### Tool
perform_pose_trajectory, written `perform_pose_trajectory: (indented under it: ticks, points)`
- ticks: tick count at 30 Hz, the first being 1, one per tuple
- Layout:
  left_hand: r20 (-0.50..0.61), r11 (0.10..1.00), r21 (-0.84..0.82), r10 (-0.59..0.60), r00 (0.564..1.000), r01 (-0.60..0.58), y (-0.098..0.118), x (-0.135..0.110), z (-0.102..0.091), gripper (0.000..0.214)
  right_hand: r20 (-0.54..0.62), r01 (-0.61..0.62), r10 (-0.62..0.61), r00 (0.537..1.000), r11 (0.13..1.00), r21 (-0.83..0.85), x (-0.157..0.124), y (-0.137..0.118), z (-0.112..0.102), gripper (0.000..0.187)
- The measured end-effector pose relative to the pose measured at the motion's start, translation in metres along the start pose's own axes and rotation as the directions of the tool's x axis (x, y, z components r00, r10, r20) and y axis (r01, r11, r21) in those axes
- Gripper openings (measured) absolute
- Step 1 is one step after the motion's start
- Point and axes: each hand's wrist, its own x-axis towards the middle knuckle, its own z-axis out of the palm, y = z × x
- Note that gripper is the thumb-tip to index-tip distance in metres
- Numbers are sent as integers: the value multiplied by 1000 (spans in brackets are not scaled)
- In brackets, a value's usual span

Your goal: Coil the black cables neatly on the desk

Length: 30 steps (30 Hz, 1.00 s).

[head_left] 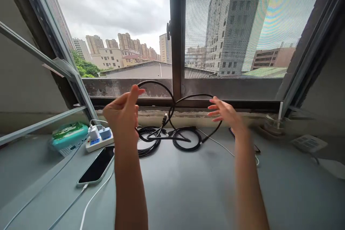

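Note:
A black cable (172, 107) rises from the grey desk (188, 187) in two raised loops in front of the window. My left hand (122, 115) is lifted and pinches the left loop between thumb and fingers. My right hand (226, 113) is at the right loop with fingers spread, touching or just beside it; I cannot tell if it grips. The rest of the cable lies in coils (185, 138) on the desk between my hands, with a plug end (164, 118) hanging.
A phone (98, 167) on a white charging lead lies at the left. Behind it sit a white power strip (98, 140) with adapters and a green packet (68, 133). A glass (275, 124) and a flat white item (308, 143) stand at the right.

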Motion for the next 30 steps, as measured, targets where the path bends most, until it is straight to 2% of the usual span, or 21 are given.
perform_pose_trajectory:
  ticks: [2,4,5,7,10,12,16,17,19,21,23,24,26,28,30]
  points:
    - [88,999,-39,-32,996,35,-5,-2,9,21,54,53,-48,997,993,-102,-2,0,7,53]
    - [140,993,-104,-32,990,47,-9,-4,15,22,214,161,-125,969,974,-161,-9,-5,12,52]
    - [147,990,-130,-27,989,46,-11,-4,17,22,321,229,-166,932,959,-169,-14,-9,15,49]
    - [139,986,-160,-26,990,48,-13,-7,21,22,526,353,-221,821,921,-166,-27,-18,22,43]
    - [115,985,-165,-25,993,44,-10,-15,26,22,717,465,-212,664,868,-175,-45,-28,35,45]
    - [84,988,-152,-17,996,30,-7,-21,28,22,773,521,-215,597,836,-170,-53,-30,44,48]
    - [16,985,-171,17,1000,-14,-4,-24,28,23,763,644,-336,553,753,-135,-59,-30,53,23]
    - [11,985,-171,25,1000,-23,-4,-22,27,23,758,663,-355,547,736,-134,-58,-31,51,23]
    - [-3,989,-146,35,999,-35,-5,-15,22,21,729,655,-372,574,743,-137,-55,-34,44,28]
    - [-29,993,-110,36,999,-39,-7,-7,16,20,634,604,-386,670,780,-163,-49,-35,33,29]
    - [-43,994,-105,20,999,-25,-10,2,10,20,490,548,-393,778,807,-222,-41,-32,21,26]
    - [-56,993,-116,14,998,-20,-11,6,7,22,417,530,-402,815,807,-259,-37,-30,16,25]
    - [-76,992,-130,-2,997,-8,-14,12,3,23,286,509,-431,856,801,-317,-26,-23,8,24]
    - [-91,992,-124,-5,996,-6,-17,17,-1,22,162,494,-467,869,806,-326,-17,-17,4,26]
    - [-55,995,-103,-2,998,-4,-20,20,-4,19,45,471,-480,876,832,-293,-11,-12,2,28]
